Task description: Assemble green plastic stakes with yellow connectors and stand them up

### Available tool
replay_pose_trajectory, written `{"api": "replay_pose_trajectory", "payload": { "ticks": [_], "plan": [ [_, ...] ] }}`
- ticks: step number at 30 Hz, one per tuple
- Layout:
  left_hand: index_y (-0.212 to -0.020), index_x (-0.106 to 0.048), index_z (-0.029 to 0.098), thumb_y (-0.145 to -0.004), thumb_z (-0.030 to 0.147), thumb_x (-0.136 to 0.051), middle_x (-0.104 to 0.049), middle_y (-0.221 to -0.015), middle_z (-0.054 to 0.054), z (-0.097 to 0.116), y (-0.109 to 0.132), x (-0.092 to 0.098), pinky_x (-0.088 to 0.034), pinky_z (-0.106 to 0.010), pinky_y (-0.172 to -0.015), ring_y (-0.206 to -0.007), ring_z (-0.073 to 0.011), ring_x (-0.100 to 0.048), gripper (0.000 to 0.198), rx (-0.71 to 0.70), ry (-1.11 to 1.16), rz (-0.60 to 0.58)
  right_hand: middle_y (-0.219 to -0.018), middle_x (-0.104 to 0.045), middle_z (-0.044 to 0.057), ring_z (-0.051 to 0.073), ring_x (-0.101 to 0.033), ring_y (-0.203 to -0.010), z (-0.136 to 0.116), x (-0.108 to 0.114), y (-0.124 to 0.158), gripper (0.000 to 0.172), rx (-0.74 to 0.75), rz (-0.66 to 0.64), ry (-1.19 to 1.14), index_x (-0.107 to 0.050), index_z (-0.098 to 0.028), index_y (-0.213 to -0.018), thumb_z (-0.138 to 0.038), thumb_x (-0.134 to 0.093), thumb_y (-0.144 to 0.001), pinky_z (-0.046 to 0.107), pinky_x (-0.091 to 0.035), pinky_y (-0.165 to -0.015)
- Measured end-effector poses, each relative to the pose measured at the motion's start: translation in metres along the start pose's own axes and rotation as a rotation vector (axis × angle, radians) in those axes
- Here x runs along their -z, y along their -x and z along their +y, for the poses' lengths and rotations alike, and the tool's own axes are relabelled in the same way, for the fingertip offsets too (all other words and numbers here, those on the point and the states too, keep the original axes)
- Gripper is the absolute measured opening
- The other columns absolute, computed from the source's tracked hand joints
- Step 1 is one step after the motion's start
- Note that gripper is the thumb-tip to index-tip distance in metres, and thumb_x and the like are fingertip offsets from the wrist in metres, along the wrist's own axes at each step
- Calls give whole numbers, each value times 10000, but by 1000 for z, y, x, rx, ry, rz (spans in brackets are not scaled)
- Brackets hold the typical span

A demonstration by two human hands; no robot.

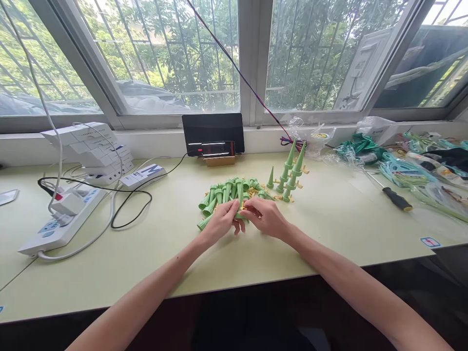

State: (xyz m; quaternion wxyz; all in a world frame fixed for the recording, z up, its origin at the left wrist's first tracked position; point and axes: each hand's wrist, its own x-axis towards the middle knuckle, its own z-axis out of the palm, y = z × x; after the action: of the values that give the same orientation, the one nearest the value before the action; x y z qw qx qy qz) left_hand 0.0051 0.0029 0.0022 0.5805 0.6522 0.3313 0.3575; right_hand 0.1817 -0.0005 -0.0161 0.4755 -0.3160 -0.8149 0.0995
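Observation:
A green plastic watering spike (241,196) stands point up between my hands at the middle of the table. My left hand (223,222) is closed around its lower part, thumb and fingers pinching it. The fingers of my right hand (268,218) pinch a small yellow valve (244,208) at the spike's side. Just behind my hands lies a heap of green spikes (218,193), with yellow valves among them. To the right, spikes with yellow valves are nested into two upright stacks (291,181), beside a single small spike (270,178).
A tablet (213,127) with a phone (213,149) before it leans by the window. At left lie white boxes (97,151), a power strip (69,229) and loose cables. On the right are a screwdriver (398,199), green cords (402,173) and plastic bags. The table's front edge is near my forearms.

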Motion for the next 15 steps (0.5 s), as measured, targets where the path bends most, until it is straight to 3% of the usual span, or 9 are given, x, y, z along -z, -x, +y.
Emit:
{"api": "replay_pose_trajectory", "payload": {
  "ticks": [15],
  "plan": [
    [-857, -501, 165, -945, 524, -457, -593, -723, -10, 0, 0, -2, -521, -231, -464, -599, -152, -664, 372, 19, 37, -42, -681, -543, -6, 107, -456, -572, -5, 3, -1, 176, -8, -15, -11, -542, -190, -832, -322, -534, -948, 241, -381, -565]
  ]
}}
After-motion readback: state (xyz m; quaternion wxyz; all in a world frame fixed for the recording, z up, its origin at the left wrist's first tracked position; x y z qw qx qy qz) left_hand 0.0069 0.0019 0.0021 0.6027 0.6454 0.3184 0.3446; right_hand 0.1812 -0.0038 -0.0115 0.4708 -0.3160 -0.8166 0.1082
